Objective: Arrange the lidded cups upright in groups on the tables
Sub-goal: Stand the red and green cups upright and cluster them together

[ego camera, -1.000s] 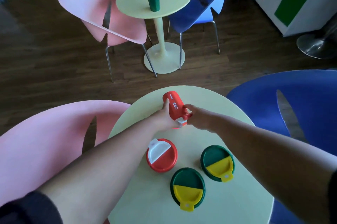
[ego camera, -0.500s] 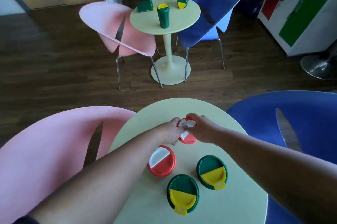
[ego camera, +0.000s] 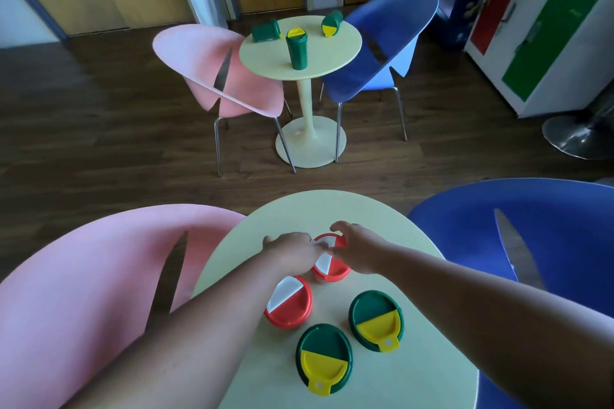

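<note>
On the near round table point(ego camera: 382, 219) stand four upright lidded cups. Two are red with white lids: the far red cup point(ego camera: 332, 267) and the near red cup point(ego camera: 289, 304). Two are green with yellow lids: the left green cup point(ego camera: 324, 353) and the right green cup point(ego camera: 377, 319). My left hand point(ego camera: 292, 250) grips the far red cup's left side and my right hand point(ego camera: 357, 250) grips its right side, fingers curled over the rim. On the far table point(ego camera: 345, 49) one green cup point(ego camera: 296, 49) stands upright; a second green cup point(ego camera: 265, 31) and a third green cup point(ego camera: 331, 24) lie on their sides.
A pink chair point(ego camera: 83, 275) is at my left and a blue chair point(ego camera: 531, 242) at my right. Another pink chair point(ego camera: 216, 76) and blue chair point(ego camera: 382, 42) flank the far table. A coloured cabinet point(ego camera: 548, 26) and a metal stand base point(ego camera: 578, 136) are at the right.
The far red cup was tilted on its side in both hands; it now stands upright on the near table behind the other red cup. My view has lifted toward the far table.
</note>
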Available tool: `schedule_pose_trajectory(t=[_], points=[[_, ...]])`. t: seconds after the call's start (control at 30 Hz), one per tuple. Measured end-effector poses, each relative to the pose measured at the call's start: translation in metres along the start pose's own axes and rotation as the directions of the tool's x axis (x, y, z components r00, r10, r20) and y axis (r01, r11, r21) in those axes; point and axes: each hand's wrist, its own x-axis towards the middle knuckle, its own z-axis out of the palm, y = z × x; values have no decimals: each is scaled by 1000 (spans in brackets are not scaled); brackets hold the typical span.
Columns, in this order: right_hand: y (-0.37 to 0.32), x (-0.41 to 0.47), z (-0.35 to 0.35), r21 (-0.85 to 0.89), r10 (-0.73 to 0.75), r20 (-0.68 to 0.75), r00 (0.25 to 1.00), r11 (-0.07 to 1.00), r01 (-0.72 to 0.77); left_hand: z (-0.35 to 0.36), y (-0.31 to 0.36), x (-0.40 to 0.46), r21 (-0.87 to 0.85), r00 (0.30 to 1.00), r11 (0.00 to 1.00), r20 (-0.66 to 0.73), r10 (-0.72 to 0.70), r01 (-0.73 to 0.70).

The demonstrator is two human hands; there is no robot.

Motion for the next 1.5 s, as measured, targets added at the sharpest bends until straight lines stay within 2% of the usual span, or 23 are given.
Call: schedule_pose_trajectory(t=[0.17,0.57,0.73,0.83,0.93,1.03,1.1,1.3,1.4,1.5], points=[[0,-1,5,55,71,13,997,996,-72,9,-12,11,-103,998,993,1,-58,57],[6,-5,11,45,21,40,999,999,-23,7,-20,-3,-148,997,989,65,31,-21],[11,-13,7,105,38,40,998,994,-42,21,-35,-7,-279,999,960,-21,31,-36],[19,-27,6,10,21,17,1000,1000,-21,31,-47,-23,-259,977,958,-203,71,-123],[26,-52,5,-135,-5,7,1000,991,6,41,-61,-46,-212,908,932,-367,202,-293],[31,-79,11,-221,19,31,999,975,-11,52,-76,-63,-163,894,909,-311,322,-384],[34,-91,16,-255,43,39,998,966,-32,59,-82,-69,-161,893,900,-279,353,-406],[41,-105,28,-330,66,37,997,943,-50,75,-86,-71,-171,888,901,-319,331,-398],[42,-104,31,-314,93,42,995,947,-75,79,-85,-69,-246,903,895,-318,288,-372],[41,-103,32,-299,86,38,996,952,-71,80,-85,-69,-250,907,904,-335,256,-348]])
